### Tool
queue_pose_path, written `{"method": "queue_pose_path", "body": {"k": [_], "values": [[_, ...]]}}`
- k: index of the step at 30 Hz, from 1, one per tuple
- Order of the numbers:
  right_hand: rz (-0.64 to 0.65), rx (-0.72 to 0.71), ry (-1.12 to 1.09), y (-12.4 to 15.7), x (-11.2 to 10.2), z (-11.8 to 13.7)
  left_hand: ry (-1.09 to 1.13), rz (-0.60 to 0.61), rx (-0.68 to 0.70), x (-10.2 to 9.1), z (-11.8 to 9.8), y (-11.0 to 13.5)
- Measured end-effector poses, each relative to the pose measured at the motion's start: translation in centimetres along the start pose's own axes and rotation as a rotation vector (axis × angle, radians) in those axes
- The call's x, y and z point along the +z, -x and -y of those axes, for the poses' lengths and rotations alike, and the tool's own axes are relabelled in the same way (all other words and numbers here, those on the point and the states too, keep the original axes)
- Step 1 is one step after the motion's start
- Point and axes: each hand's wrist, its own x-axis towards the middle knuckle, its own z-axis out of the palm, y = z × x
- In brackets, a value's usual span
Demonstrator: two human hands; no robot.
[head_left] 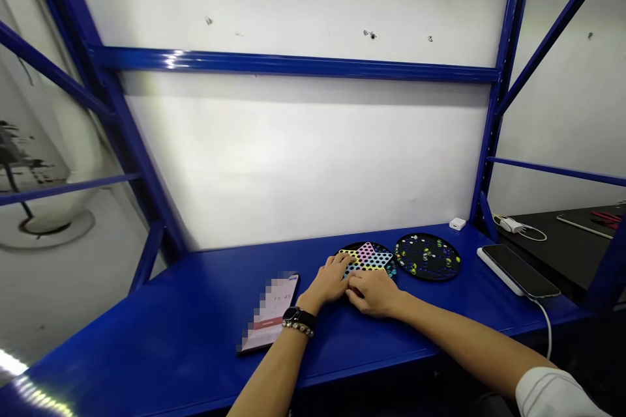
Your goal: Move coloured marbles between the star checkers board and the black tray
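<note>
The left hand (330,277) and right hand (372,293) sit together, touching, over the near edge of a star-patterned checkers board (342,250) on the blue worktop (147,345); whether they pinch anything is hidden. A second board (428,277) lies at two o'clock, a phone (270,313) at nine, its screen pixelated and unreadable.

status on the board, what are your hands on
Left hand, right hand on near edge of Chinese checkers board. Grip unclear. Second marble board to its right. Phone by left wrist.
</note>
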Motion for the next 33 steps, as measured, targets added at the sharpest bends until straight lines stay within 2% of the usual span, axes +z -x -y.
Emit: {"method": "queue_pose_path", "body": {"k": [5, 12, 17, 20, 23, 25, 27, 31, 33], "values": [[-0.036, 0.002, 0.029, 0.5, 0.1, 0.2, 0.010, -0.020, -0.006, 0.4, 0.1, -0.2], [-0.008, 0.132, 0.007, 2.5, -1.0, 2.0, 0.012, -0.039, -0.001, 0.2, 0.0, -0.1], [0.059, 0.112, -0.107, 4.9, -1.6, 2.8, 0.009, -0.038, 0.000, 0.2, -0.1, -0.1], [0.148, 0.101, -0.172, 5.7, -1.5, 2.6, 0.013, -0.052, 0.009, 0.5, 0.2, -0.1], [0.231, 0.096, -0.222, 5.8, -1.4, 2.3, 0.010, -0.049, 0.015, 0.6, 0.4, -0.2], [0.242, 0.103, -0.246, 5.8, -1.6, 1.8, 0.005, -0.048, 0.016, 0.6, 0.4, -0.2], [0.209, 0.154, -0.260, 5.6, -2.1, 0.9, 0.001, -0.050, 0.014, 0.6, 0.4, -0.1], [0.088, 0.373, -0.242, 5.6, -4.0, -1.7, 0.003, -0.048, 0.017, 0.6, 0.4, -0.2], [0.087, 0.396, -0.211, 6.2, -4.6, -2.5, 0.008, -0.048, 0.013, 0.7, 0.5, -0.3]]}}
